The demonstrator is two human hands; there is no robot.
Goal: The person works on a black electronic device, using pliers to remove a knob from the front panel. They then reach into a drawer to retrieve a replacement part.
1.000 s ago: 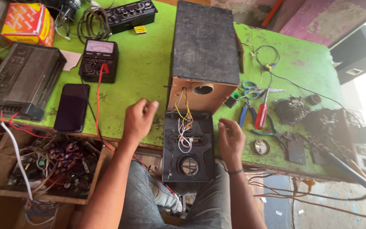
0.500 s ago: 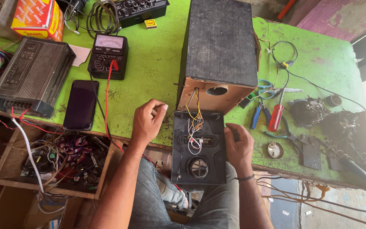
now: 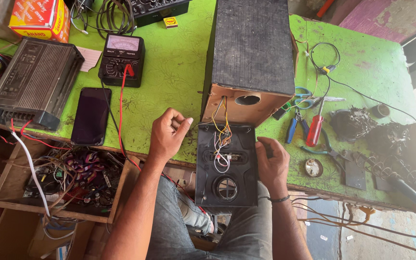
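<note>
Left hand: the left hand (image 3: pixel 168 136) hovers loosely curled, holding nothing, beside the black plastic speaker panel (image 3: pixel 227 166).
Right hand: the right hand (image 3: pixel 271 161) grips the panel's right edge.
Panel: lies at the green counter (image 3: pixel 174 77) edge, wired to the wooden speaker box (image 3: pixel 251 53).

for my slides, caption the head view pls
Right hand steadies black panel wired to speaker box; left hand hovers beside it.

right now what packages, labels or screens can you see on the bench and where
Cardboard box: far left corner of the green table, rectangular, orange, yellow and red.
Multimeter: right of the box, black, pale dial window, red lead plugged in.
Phone: near left edge, flat, dark blank screen.
Small sticker: far edge, yellow and red square.
</note>
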